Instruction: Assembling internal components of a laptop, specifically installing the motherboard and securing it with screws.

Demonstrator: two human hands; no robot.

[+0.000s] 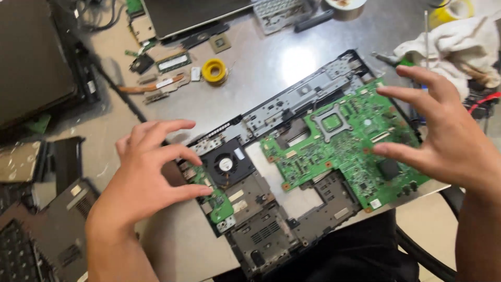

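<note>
— Grey metal covered the work table (271, 68), and it was crowded. What lay in the middle?

— An opened laptop base (271, 230), tilted, with its near end sticking out over the table edge. A big green circuit board (347, 151) sat in it, and a small black fan (226, 165) sat beside the board, toward the left.

— What were the hands doing?

— The left hand (143, 180) had its fingers spread and loose. Its fingertips touched the small green board (216, 201) at the base's left end. The right hand (443, 141) was spread open too, hovering at the big board's right edge. It gripped nothing.

— How would you do that well?

— I think both sides should be lifted evenly, slowly, holding only the edges. If the board stuck, a screw or cable might be holding it, so no tugging.

— What else was around?

— A yellow tape roll (214, 70), a white rag (459, 39), a memory stick (174, 62), and dark laptop parts (52, 230) at the left.
</note>
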